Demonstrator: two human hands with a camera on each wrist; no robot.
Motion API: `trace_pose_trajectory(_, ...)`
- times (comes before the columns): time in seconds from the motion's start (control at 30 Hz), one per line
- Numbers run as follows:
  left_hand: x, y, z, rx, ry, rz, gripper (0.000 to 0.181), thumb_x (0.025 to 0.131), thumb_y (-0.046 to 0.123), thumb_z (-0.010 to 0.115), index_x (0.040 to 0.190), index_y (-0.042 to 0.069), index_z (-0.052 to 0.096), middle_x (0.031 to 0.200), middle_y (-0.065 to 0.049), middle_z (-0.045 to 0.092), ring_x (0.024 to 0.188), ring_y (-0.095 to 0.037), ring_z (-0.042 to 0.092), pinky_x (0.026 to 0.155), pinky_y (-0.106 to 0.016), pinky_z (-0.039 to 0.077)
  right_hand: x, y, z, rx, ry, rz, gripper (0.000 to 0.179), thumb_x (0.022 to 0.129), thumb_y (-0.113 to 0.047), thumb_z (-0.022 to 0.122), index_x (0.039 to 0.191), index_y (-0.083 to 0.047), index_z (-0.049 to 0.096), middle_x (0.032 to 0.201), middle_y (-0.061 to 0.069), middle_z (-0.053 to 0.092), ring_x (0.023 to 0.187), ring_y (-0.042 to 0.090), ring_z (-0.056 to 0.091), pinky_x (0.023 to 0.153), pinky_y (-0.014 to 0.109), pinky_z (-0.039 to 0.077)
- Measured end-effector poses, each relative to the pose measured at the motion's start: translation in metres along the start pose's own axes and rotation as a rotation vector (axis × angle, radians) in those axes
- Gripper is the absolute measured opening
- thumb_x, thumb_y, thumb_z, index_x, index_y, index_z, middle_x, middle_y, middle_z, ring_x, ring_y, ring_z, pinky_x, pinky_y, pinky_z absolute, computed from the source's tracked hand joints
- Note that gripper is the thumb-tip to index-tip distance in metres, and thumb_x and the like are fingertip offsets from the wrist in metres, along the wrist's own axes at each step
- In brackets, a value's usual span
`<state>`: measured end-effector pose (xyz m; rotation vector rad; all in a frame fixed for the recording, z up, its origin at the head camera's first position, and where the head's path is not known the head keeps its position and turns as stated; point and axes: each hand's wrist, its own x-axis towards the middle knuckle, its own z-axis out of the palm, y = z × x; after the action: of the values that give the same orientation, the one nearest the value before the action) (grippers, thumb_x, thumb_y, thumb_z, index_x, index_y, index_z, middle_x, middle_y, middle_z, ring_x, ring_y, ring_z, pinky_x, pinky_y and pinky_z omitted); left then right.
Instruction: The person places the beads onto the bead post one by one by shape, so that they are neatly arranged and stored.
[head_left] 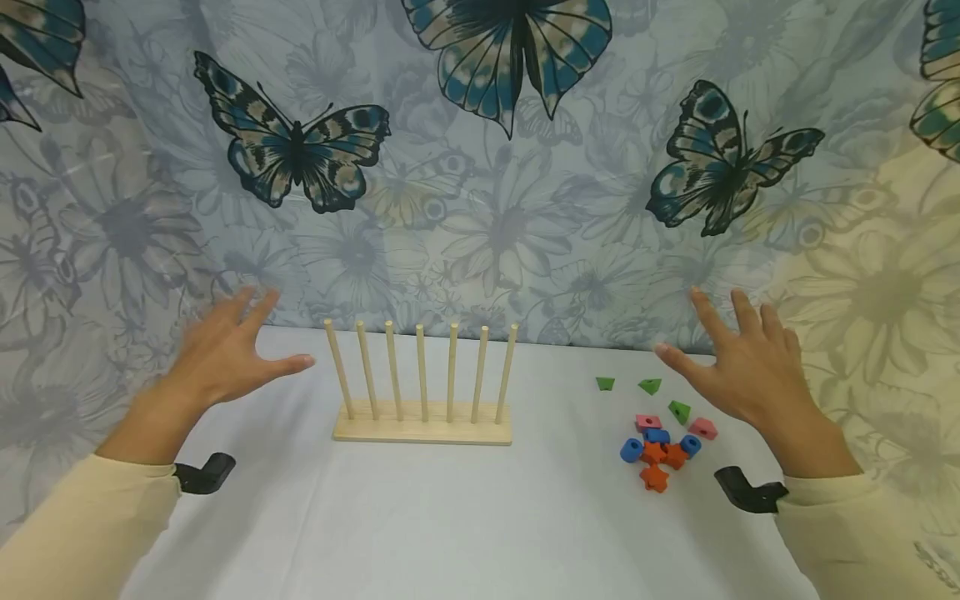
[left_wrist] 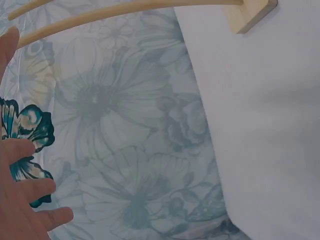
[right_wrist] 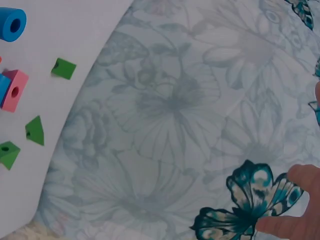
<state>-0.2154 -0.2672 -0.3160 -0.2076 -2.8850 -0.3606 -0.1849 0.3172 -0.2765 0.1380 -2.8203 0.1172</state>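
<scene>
My left hand hovers with spread fingers to the left of a wooden peg stand, holding nothing. The stand carries a row of several upright dowels on a flat base. On the right, my right hand is raised, fingers apart and bare of any object, beside a group of small beads. That group has green triangular beads, pink block beads, blue cylinder beads and orange star beads. A hole shows in a blue bead and in a pink bead in the right wrist view.
A white tabletop lies under everything. Behind it hangs a floral cloth with butterfly prints, its bottom meeting the table's far edge. Black wrist mounts sit at both sleeve cuffs.
</scene>
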Motion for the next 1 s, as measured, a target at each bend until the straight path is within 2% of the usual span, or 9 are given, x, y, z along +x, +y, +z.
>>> trace_pose_trajectory(0.37, -0.005, -0.003, 0.032, -0.097, -0.025, 0.016, 0.110, 0.077, 0.069, 0.064, 0.155, 0.009, 0.015, 0.153, -0.030, 0.015, 0.130, -0.058, 0.022, 0.093, -0.077, 0.020, -0.003, 0.005, 0.004, 0.067, 0.038, -0.018, 0.090, 0.089, -0.063, 0.052, 0.155, -0.014, 0.018, 0.151, 0.036, 0.011, 0.134, 0.061, 0.002, 0.102, 0.073, 0.002)
trace_pose_trajectory(0.73, -0.013, 0.002, 0.064, -0.222, -0.050, 0.040, 0.109, 0.077, 0.065, 0.068, 0.154, 0.007, 0.017, 0.155, -0.027, 0.017, 0.135, -0.053, 0.019, 0.096, -0.075, 0.017, -0.004, 0.015, 0.012, 0.087, 0.037, -0.014, 0.088, 0.091, -0.062, 0.049, 0.155, -0.011, 0.017, 0.148, 0.039, 0.012, 0.132, 0.062, 0.008, 0.104, 0.071, 0.003)
trace_pose_trajectory(1.0, -0.017, 0.003, 0.088, -0.315, -0.063, 0.040, 0.108, 0.076, 0.063, 0.070, 0.155, 0.009, 0.019, 0.157, -0.021, 0.017, 0.138, -0.048, 0.017, 0.099, -0.073, 0.018, -0.007, 0.023, 0.022, 0.172, 0.069, -0.002, 0.086, 0.091, -0.056, 0.054, 0.154, -0.010, 0.018, 0.149, 0.038, 0.013, 0.133, 0.061, 0.010, 0.101, 0.074, 0.006)
